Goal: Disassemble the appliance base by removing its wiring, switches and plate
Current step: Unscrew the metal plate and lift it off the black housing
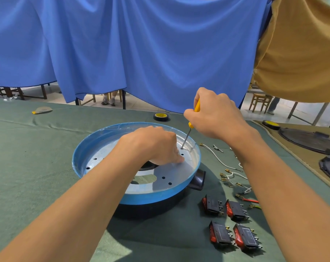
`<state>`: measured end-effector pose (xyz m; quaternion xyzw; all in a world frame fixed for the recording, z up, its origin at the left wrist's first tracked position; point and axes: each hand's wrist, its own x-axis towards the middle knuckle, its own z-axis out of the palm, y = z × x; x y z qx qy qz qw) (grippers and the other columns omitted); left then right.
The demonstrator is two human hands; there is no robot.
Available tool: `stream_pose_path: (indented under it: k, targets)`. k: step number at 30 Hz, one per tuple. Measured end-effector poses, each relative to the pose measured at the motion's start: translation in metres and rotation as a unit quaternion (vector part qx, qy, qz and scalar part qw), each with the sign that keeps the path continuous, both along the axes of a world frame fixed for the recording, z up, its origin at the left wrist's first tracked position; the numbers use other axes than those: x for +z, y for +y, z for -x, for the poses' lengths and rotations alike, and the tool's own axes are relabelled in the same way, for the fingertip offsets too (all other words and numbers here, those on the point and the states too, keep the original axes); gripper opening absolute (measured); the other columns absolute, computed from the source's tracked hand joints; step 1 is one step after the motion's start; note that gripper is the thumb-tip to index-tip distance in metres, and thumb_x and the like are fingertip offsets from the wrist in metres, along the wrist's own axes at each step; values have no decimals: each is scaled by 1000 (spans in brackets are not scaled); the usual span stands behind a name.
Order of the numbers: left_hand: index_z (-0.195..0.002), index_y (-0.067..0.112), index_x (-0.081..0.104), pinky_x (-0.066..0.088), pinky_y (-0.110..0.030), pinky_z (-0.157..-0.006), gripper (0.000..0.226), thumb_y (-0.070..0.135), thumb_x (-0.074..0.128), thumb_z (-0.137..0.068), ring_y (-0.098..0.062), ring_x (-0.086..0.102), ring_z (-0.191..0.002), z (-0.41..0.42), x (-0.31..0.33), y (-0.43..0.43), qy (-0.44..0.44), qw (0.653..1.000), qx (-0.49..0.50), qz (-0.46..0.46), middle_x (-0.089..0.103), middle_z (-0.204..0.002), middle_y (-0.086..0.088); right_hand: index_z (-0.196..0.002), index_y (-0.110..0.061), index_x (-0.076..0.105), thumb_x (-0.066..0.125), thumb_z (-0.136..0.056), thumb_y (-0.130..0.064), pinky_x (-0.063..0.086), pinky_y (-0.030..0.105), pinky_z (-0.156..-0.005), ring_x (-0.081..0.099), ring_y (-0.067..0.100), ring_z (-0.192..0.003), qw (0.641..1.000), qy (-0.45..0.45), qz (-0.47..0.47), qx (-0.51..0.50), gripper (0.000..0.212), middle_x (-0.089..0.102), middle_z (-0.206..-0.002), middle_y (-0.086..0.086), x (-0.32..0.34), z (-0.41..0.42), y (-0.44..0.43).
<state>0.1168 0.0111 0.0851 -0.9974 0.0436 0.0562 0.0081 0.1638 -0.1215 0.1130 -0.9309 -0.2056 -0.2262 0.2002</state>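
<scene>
Since the plate lies flat inside the base and appears to be held by screws, the coming move turns on one spot. That spot is the hole at the plate's far right edge, where the tip of the screwdriver sits. The tool's long axis rises from that hole and leans up and to the right, away from the base's centre.

The right hand grips the yellow handle above the base's far right rim and is the driving hand. The left hand rests on the plate just left of the tip, with its fingers bent down onto the metal. Whether it pinches anything cannot be told.

The plate is bare silver metal, round, with a large central opening and several small dark holes. The base has a blue rim, a dark underside and a dark tab at its right.

Right of the base lie loose white wires with brass ends. Nearer the person, also right of the base, lie four red-and-black switches. Beyond the base lies a roll of tape.

Judgement: wiring and switches appear to be out; the plate remains.
</scene>
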Motion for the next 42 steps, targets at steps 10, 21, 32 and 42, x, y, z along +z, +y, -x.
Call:
stream_pose_path:
  k: [10, 21, 32, 42]
  targets:
    - [-132, 33, 58, 40, -33, -81, 51, 62, 47, -91, -20, 51, -98, -1, 0, 1, -7, 1000, 7, -1, 60, -126, 1, -91, -18, 46, 46, -92, -48, 33, 38, -68, 47, 33, -82, 999, -26, 0, -34, 30, 42, -73, -1, -5, -2, 1]
    - [-133, 32, 58, 38, -30, -76, 51, 60, 47, -92, -16, 51, -93, 0, -2, 2, -9, 1000, 0, 7, 62, -125, 3, -90, -18, 44, 51, -89, -38, 34, 36, -65, 49, 32, -83, 1000, 0, -16, -10, 22, 47, -77, 1, -3, 1, 5]
    - [-133, 33, 57, 37, -30, -76, 50, 60, 47, -92, -16, 50, -94, 0, -1, 2, -10, 1000, -6, 6, 61, -127, 3, -99, -18, 43, 55, -85, -37, 37, 36, -67, 49, 30, -84, 999, 35, -35, -1, 26, 45, -80, 0, -1, 1, 4]
    - [-133, 33, 57, 34, -29, -72, 50, 60, 47, -92, -15, 48, -91, 1, -1, 2, -13, 1000, -3, 5, 61, -127, 3, -101, -19, 46, 59, -83, -32, 37, 35, -66, 49, 31, -86, 999, 40, -34, 6, 26, 47, -83, 0, 2, 2, 2]
